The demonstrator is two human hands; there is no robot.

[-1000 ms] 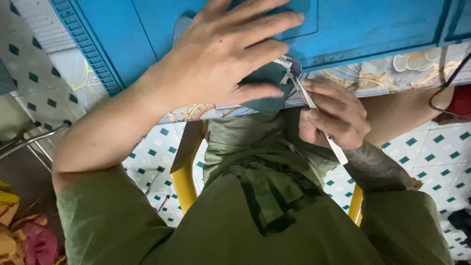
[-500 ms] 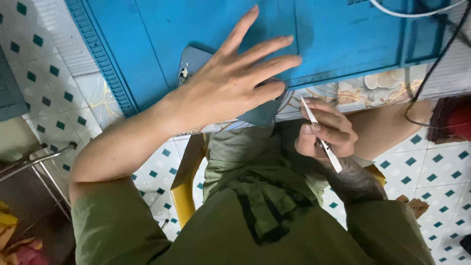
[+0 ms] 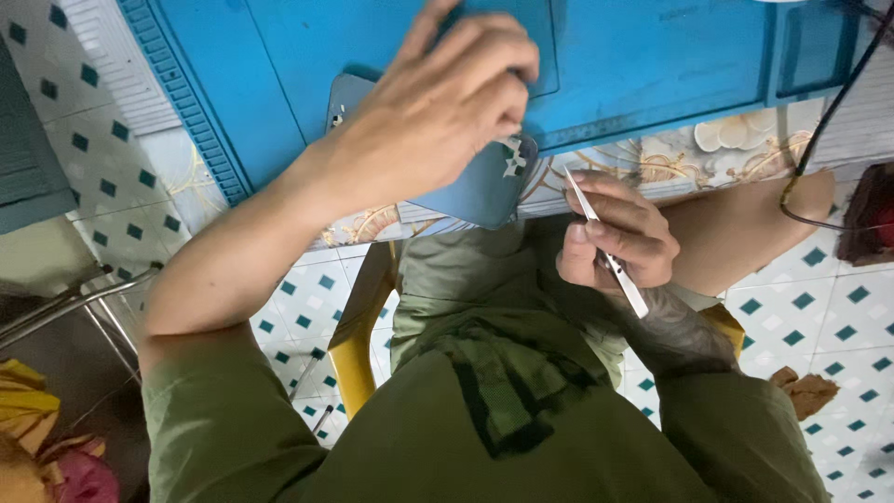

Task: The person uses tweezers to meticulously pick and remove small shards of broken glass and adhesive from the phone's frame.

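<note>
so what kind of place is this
Probably a small phone repair bench in a home or shop: a blue work mat, a blue phone under the left hand, tweezers in the right hand.

A table (image 3: pixel 652 172) with a floral-patterned covering carries a blue work mat (image 3: pixel 633 65) (ruled markings run along its left edge). A blue phone (image 3: pixel 475 186) lies on the mat's near edge, overhanging the table's front, and a black cable (image 3: pixel 824 130) trails down past the mat's right corner.
</note>
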